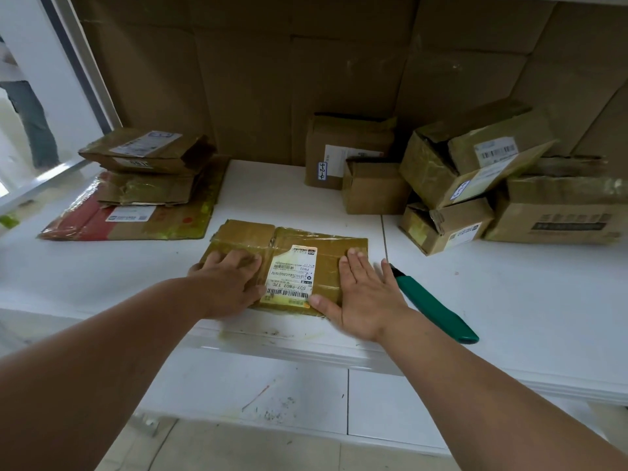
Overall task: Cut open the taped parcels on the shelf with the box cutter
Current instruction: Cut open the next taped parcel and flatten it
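A flat brown taped parcel (299,241) with a white shipping label lies near the front edge of the white shelf (509,290). My left hand (226,283) presses flat on the parcel's left part, fingers straight. My right hand (365,294) lies flat on its right part, thumb at the near edge. The green box cutter (438,309) lies on the shelf just right of my right hand, touching neither hand, its black tip pointing away from me.
A stack of flattened parcels (142,185) sits at the back left. Several cardboard boxes (452,175) crowd the back right, some with open flaps. A cardboard sheet (258,79) lines the back. Bare shelf lies between the parcel and the boxes.
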